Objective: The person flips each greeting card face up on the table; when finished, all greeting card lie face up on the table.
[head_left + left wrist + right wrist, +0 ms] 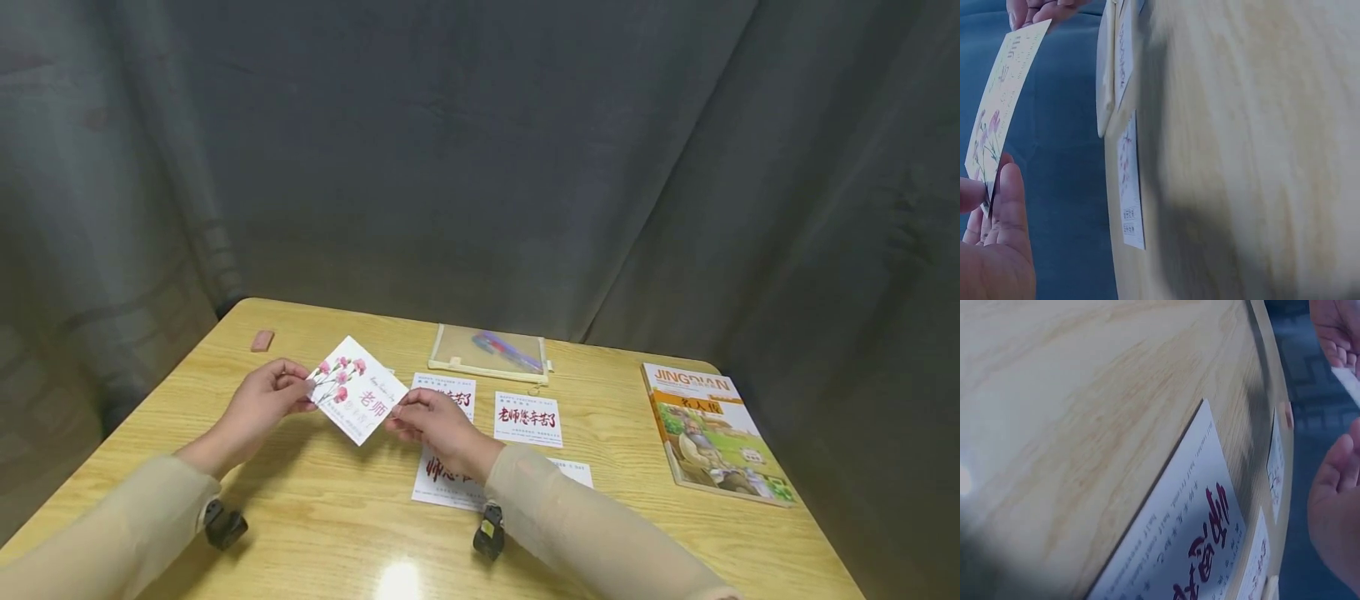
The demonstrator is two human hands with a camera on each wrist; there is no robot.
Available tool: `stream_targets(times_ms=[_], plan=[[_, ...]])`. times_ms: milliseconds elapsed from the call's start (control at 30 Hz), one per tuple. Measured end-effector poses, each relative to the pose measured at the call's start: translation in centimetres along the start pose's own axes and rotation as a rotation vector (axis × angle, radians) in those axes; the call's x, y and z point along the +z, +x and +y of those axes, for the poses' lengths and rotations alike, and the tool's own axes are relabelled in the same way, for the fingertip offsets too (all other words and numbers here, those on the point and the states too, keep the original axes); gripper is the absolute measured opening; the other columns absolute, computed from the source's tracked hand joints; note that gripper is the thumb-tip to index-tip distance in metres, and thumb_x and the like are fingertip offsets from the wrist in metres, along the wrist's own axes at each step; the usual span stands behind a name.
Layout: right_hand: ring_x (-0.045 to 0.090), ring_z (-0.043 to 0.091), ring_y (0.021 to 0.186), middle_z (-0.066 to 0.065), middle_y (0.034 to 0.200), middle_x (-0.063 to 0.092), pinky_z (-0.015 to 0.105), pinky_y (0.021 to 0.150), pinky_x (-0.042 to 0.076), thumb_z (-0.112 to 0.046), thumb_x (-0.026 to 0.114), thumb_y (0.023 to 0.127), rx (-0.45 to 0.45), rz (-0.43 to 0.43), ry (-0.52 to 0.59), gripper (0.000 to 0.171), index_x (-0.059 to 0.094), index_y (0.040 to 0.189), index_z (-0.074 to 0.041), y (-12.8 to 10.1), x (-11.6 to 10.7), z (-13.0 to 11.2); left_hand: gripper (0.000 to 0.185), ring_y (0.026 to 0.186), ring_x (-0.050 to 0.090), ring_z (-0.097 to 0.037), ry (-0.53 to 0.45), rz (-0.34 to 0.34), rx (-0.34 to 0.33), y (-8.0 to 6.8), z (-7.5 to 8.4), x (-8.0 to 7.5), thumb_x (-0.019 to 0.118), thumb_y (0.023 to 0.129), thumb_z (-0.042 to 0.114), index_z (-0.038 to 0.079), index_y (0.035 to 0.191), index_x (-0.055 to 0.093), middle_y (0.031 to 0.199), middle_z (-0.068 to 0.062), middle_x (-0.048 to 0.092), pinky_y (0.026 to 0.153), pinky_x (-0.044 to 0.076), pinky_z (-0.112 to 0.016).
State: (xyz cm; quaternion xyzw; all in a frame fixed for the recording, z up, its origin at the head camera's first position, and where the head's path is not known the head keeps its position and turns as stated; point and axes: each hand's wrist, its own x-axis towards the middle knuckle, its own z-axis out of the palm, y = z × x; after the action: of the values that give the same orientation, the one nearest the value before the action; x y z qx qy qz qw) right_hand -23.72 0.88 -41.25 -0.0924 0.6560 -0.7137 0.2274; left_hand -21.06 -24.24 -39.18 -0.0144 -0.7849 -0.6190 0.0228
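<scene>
A white greeting card (356, 392) printed with pink carnations and Chinese lettering is held up over the left side of the table, tilted corner-up. My left hand (262, 404) pinches its left corner; the left wrist view shows the thumb on the printed face of the card (1007, 94) and fingers behind. At the opposite corner my right hand (442, 429) grips the card between thumb and fingers. Beneath and beside the right hand lie several cards with red lettering, among them one card (527, 419) in full view and another card (435, 487) partly covered by the forearm.
Toward the back edge of the wooden table (330, 533) lies a mesh zip pouch (450, 354) with pens inside. A pink eraser (262, 341) sits at the back left. At the right is an illustrated book (712, 433). A dark curtain (450, 167) hangs behind the table.
</scene>
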Motion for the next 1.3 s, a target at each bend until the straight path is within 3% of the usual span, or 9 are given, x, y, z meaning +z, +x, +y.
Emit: stream_targets(times_ms=[167, 267, 400, 533, 633, 833, 967, 1100, 1300], plan=[[0.066, 0.016, 0.079, 0.016, 0.089, 0.068, 0.027, 0.07, 0.054, -0.003, 0.058, 0.094, -0.012, 0.103, -0.028, 0.006, 0.058, 0.098, 0.001, 0.2, 0.6, 0.0, 0.019, 0.08, 0.062, -0.014, 0.068, -0.008, 0.0, -0.8, -0.3, 0.1, 0.053, 0.098, 0.004, -0.012, 0.106, 0.047, 0.089, -0.012, 0.061, 0.076, 0.056, -0.032], [0.064, 0.015, 0.073, 0.014, 0.085, 0.066, 0.028, 0.068, 0.055, -0.002, 0.057, 0.093, 0.008, 0.129, -0.09, 0.004, 0.058, 0.096, 0.001, 0.3, 0.7, 0.2, 0.02, 0.086, 0.059, -0.021, 0.225, 0.002, 0.032, -1.2, -0.4, 0.2, 0.057, 0.096, 0.008, -0.008, 0.104, 0.05, 0.094, -0.014, 0.06, 0.073, 0.053, -0.032], [0.059, 0.013, 0.063, 0.009, 0.075, 0.062, 0.024, 0.06, 0.054, -0.002, 0.056, 0.092, 0.084, 0.1, -0.182, 0.005, 0.059, 0.093, 0.002, 0.2, 0.8, 0.6, 0.026, 0.099, 0.055, -0.033, 0.474, -0.019, 0.168, -1.9, -0.5, 0.8, 0.062, 0.092, 0.01, -0.006, 0.11, 0.051, 0.108, -0.02, 0.056, 0.078, 0.049, -0.041], [0.056, 0.012, 0.058, 0.008, 0.07, 0.06, 0.019, 0.053, 0.05, 0.001, 0.055, 0.09, 0.145, 0.074, -0.214, 0.005, 0.059, 0.092, 0.004, 0.0, 0.7, 1.1, 0.033, 0.104, 0.053, -0.032, 0.675, -0.158, 0.313, -2.7, -0.7, 2.2, 0.066, 0.089, 0.013, -0.001, 0.117, 0.055, 0.118, -0.017, 0.055, 0.085, 0.048, -0.049], [0.056, 0.011, 0.056, 0.009, 0.068, 0.059, 0.018, 0.051, 0.049, 0.004, 0.054, 0.088, 0.165, 0.076, -0.218, 0.005, 0.058, 0.092, 0.004, -0.1, 0.6, 1.4, 0.037, 0.108, 0.052, -0.027, 0.779, -0.292, 0.376, -3.4, -0.8, 3.6, 0.067, 0.089, 0.019, 0.004, 0.122, 0.059, 0.123, -0.012, 0.054, 0.091, 0.046, -0.049], [0.058, 0.011, 0.053, 0.01, 0.065, 0.061, 0.021, 0.052, 0.054, 0.007, 0.055, 0.087, 0.198, 0.087, -0.198, 0.006, 0.057, 0.086, 0.002, -0.1, 0.8, 1.8, 0.043, 0.118, 0.05, -0.035, 0.876, -0.453, 0.418, -3.8, -1.1, 5.2, 0.065, 0.091, 0.025, 0.005, 0.129, 0.061, 0.129, -0.019, 0.053, 0.097, 0.043, -0.052], [0.06, 0.011, 0.055, 0.012, 0.068, 0.064, 0.022, 0.055, 0.055, 0.007, 0.056, 0.087, 0.207, 0.078, -0.194, 0.006, 0.06, 0.085, 0.002, 0.1, 1.0, 2.2, 0.045, 0.119, 0.051, -0.038, 0.894, -0.481, 0.403, -3.8, -1.6, 5.3, 0.066, 0.09, 0.028, 0.005, 0.128, 0.061, 0.129, -0.022, 0.054, 0.099, 0.041, -0.053], [0.063, 0.012, 0.062, 0.014, 0.077, 0.067, 0.025, 0.062, 0.057, 0.005, 0.057, 0.088, 0.219, 0.064, -0.174, 0.013, 0.061, 0.101, 0.007, -0.1, 0.9, 1.9, 0.048, 0.119, 0.05, -0.04, 0.928, -0.488, 0.38, -3.9, -1.8, 5.4, 0.067, 0.089, 0.029, 0.003, 0.129, 0.06, 0.128, -0.023, 0.054, 0.099, 0.04, -0.055], [0.067, 0.024, 0.087, 0.02, 0.099, 0.065, 0.037, 0.082, 0.055, 0.002, 0.055, 0.091, 0.032, 0.082, -0.241, 0.034, 0.053, 0.124, 0.009, -0.5, -0.8, -1.5, 0.043, 0.114, 0.052, -0.04, 1.007, -0.481, 0.438, -3.7, -1.6, 5.6, 0.066, 0.088, 0.028, 0.004, 0.123, 0.063, 0.126, -0.022, 0.055, 0.096, 0.043, -0.054]])
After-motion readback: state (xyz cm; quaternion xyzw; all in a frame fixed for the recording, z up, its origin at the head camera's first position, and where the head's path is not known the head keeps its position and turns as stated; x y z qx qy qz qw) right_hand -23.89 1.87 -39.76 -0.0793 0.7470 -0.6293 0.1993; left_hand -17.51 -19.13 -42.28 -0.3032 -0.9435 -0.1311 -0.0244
